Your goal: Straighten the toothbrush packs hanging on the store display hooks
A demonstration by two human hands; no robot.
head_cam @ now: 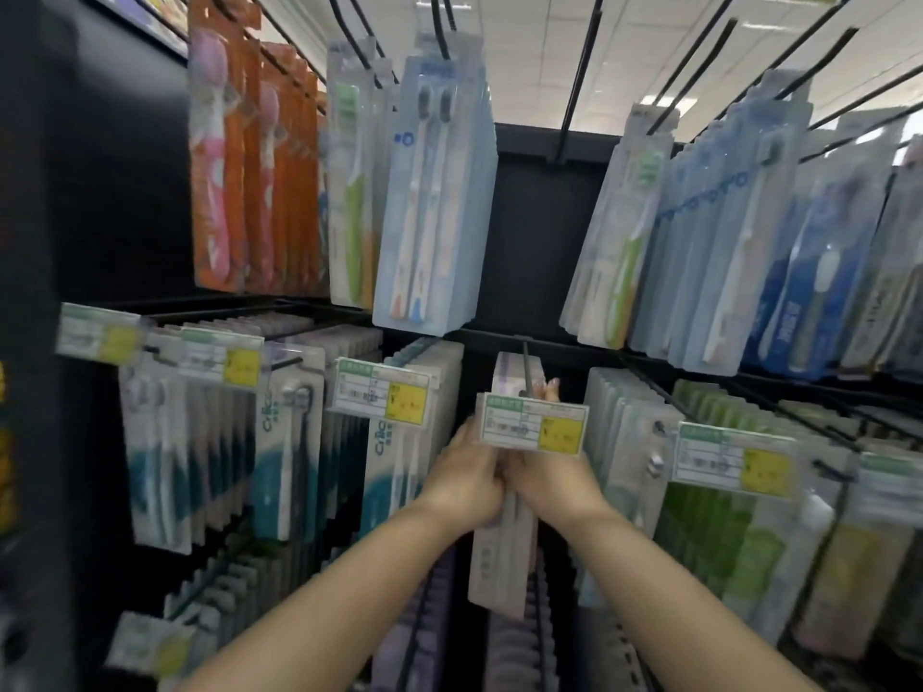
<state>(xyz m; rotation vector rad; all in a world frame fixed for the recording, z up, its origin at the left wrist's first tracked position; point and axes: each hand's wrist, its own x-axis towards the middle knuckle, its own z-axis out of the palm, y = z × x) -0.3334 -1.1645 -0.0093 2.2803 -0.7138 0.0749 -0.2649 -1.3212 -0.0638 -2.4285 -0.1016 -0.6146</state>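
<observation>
- Beneath the middle hook's price tag (533, 425), one toothbrush pack (502, 556) was gripped by two hands, left hand (467, 484) and right hand (547, 479).
- Fingers were curled round its upper part.

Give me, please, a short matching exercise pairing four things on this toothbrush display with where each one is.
Things:
1. orange packs
2. light blue twin pack
3. grey pack
4. green packs

Places:
A. lower right, behind a price tag
B. top row, far left
C. centre, gripped by the left hand and the right hand
D. top row, above the hands

Pairs: 1-B, 2-D, 3-C, 4-A
</observation>
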